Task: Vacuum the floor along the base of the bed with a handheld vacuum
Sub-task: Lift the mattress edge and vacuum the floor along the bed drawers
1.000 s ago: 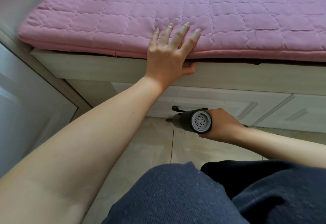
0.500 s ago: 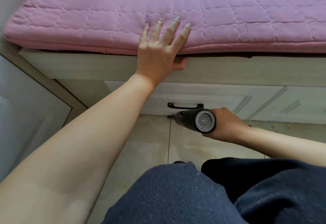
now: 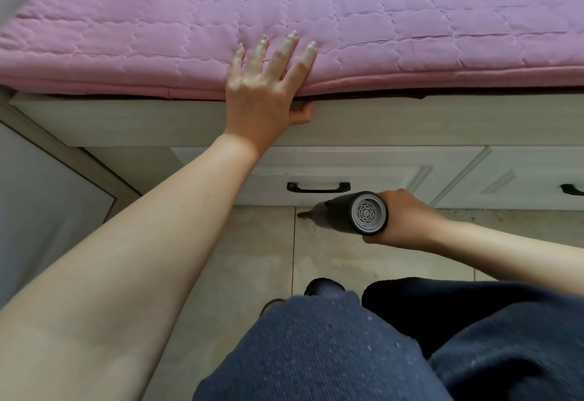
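Head view, step in hand: the right hand (image 3: 407,222) is wrapped round the body of the handheld vacuum (image 3: 350,213), its nozzle tip low on the floor (image 3: 227,261) just beside the drawer front (image 3: 328,173), below the black handle (image 3: 318,187).
Head view, left hand (image 3: 264,90): fingers straight and spread, flat on the pink quilted mattress (image 3: 158,37), thumb hooked under the pad's edge against the bed frame (image 3: 126,119); it serves as a brace and holds nothing.
Head view, doing it well (judgement): the nozzle should stay low and tight to the seam where drawer meets floor, travel slowly along that line, and overlap its passes; the grit beyond the right hand suggests that stretch is not yet cleaned.
Head view, caution (judgement): the tile joint (image 3: 294,242) under the nozzle may trap crumbs, so a pause there would help.
Head view, surface: pale glossy tiles, speckled with fine debris near the nozzle and along the base to the right of the right hand.
Head view, room: a second drawer (image 3: 521,176) lies past the right hand; a pale panel (image 3: 47,198) stands to the left of the left forearm; the person's dark-trousered knees (image 3: 316,353) fill the near edge.
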Demonstrator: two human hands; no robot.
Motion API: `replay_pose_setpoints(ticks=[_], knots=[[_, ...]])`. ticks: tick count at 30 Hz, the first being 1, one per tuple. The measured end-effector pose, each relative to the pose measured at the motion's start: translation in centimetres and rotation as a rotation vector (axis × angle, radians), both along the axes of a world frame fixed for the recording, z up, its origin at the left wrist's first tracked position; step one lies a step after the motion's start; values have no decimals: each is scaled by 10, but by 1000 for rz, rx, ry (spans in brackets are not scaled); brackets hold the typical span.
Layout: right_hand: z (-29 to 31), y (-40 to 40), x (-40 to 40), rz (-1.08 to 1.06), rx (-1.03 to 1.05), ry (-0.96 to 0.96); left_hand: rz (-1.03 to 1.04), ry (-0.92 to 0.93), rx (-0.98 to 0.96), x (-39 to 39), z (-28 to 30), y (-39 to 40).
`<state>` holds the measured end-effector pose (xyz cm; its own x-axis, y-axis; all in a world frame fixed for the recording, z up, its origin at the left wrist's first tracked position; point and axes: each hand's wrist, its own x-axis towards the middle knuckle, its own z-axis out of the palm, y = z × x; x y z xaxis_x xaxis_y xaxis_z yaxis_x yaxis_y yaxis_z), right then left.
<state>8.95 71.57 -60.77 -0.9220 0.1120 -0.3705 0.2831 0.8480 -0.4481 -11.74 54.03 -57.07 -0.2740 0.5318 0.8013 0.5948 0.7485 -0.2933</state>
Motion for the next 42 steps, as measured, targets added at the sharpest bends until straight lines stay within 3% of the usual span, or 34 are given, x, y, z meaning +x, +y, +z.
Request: replay_pose_setpoints(ticks=[42], knots=[[16, 30, 35, -1, -12, -37, 7, -65, 7, 2, -1, 0]])
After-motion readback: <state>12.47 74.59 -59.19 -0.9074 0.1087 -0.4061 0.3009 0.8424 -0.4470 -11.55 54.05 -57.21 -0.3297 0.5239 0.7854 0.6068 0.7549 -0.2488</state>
